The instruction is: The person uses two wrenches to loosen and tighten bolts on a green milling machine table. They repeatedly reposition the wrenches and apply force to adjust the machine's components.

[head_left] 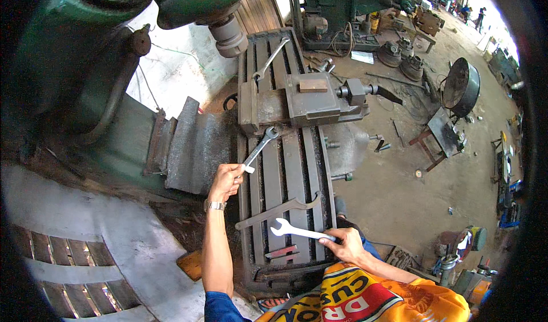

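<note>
My left hand (226, 180) is closed around the lower end of a steel wrench (261, 149). That wrench slants up and away, its open jaw at the near edge of a machine vise (311, 96); I cannot tell if they touch. A small white patch shows beside my left fingers. Lower right, my right hand (346, 243) grips a bright open-end wrench (302, 231) whose jaw points left over the slotted machine table (277, 176). Between the hands lies a hook spanner (274, 212). Near my right hand rests a small red piece (282, 252).
Another wrench (270, 58) lies on the table's far end, beyond the vise. A green machine head with a grey spindle (229, 37) overhangs the upper left. On the floor to the right stand a large round metal pan (461, 87) and a small metal stand (436, 134).
</note>
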`<state>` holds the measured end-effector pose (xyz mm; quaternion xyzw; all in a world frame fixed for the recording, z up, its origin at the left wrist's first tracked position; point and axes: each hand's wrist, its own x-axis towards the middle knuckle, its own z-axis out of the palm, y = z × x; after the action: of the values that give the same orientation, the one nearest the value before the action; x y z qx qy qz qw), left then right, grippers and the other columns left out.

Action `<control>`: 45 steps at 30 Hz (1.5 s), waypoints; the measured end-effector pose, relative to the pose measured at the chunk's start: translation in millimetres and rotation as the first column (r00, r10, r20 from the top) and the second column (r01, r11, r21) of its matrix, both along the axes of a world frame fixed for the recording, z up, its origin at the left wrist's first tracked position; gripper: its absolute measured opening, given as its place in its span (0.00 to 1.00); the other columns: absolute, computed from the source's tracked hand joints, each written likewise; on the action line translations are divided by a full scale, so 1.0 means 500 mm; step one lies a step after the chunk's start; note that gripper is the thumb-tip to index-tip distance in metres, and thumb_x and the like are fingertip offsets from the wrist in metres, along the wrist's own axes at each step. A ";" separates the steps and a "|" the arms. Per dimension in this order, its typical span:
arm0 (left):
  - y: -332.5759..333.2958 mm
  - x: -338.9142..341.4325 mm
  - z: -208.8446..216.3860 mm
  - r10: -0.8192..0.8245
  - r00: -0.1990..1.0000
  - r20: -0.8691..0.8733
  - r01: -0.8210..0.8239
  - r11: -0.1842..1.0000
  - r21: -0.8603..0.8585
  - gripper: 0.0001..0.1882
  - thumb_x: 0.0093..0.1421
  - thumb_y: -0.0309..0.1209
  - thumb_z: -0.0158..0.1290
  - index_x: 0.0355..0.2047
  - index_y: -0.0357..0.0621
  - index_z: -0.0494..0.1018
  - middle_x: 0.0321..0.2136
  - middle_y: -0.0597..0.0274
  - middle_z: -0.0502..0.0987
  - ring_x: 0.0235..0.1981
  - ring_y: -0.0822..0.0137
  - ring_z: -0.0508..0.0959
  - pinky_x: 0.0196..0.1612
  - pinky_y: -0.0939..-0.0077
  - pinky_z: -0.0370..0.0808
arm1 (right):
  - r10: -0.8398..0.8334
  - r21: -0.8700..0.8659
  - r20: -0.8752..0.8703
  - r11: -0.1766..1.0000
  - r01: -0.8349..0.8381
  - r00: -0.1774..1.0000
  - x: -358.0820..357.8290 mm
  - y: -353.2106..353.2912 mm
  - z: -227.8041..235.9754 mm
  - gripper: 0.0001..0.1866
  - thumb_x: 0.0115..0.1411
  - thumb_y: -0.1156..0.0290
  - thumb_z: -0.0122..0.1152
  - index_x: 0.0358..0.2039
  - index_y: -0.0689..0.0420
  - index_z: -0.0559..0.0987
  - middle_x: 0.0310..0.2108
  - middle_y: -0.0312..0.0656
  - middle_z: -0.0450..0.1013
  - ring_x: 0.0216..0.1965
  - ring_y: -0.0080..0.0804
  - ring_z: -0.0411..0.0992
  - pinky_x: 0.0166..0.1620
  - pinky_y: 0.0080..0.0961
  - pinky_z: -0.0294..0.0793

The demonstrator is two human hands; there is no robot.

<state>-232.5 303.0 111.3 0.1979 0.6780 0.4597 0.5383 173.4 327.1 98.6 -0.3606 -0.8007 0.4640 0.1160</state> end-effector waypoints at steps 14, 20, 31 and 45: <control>-0.005 0.015 -0.020 -0.015 0.981 -0.191 0.020 0.999 0.025 0.19 0.71 0.38 0.49 0.33 0.35 0.80 0.13 0.76 0.63 0.09 0.85 0.57 0.11 0.83 0.54 | 0.010 0.135 -0.003 0.991 -0.009 1.000 0.000 -0.012 -0.014 0.18 0.60 0.50 0.65 0.35 0.52 0.86 0.25 0.46 0.80 0.25 0.45 0.79 0.30 0.38 0.77; 0.014 0.076 -0.022 -0.226 0.379 -0.898 -0.047 0.964 -0.262 0.27 0.66 0.55 0.47 0.32 0.44 0.81 0.29 0.37 0.80 0.37 0.36 0.81 0.40 0.42 0.76 | 0.120 0.290 0.036 0.949 -0.125 0.992 0.010 -0.013 -0.020 0.18 0.60 0.47 0.62 0.35 0.48 0.85 0.23 0.42 0.78 0.23 0.45 0.78 0.27 0.40 0.77; 0.018 0.144 -0.010 -0.196 0.158 -0.968 -0.237 0.944 -0.230 0.32 0.64 0.61 0.48 0.27 0.42 0.80 0.27 0.39 0.81 0.34 0.36 0.81 0.36 0.42 0.75 | 0.142 0.344 -0.066 0.932 -0.111 0.988 0.016 -0.012 -0.033 0.17 0.61 0.47 0.62 0.35 0.48 0.84 0.23 0.39 0.78 0.23 0.43 0.78 0.25 0.39 0.76; 0.021 0.137 -0.001 -0.224 0.275 -0.935 -0.159 0.948 -0.274 0.32 0.63 0.59 0.49 0.26 0.40 0.79 0.26 0.37 0.79 0.32 0.36 0.80 0.34 0.44 0.75 | 0.184 0.303 -0.088 0.941 -0.149 0.979 0.022 0.000 -0.035 0.18 0.60 0.49 0.63 0.34 0.50 0.85 0.23 0.39 0.78 0.21 0.42 0.77 0.24 0.38 0.75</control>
<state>-164.2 313.4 110.8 0.3601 0.9234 0.1213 0.0542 184.3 327.2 81.1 -0.2430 -0.8806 0.3675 0.1745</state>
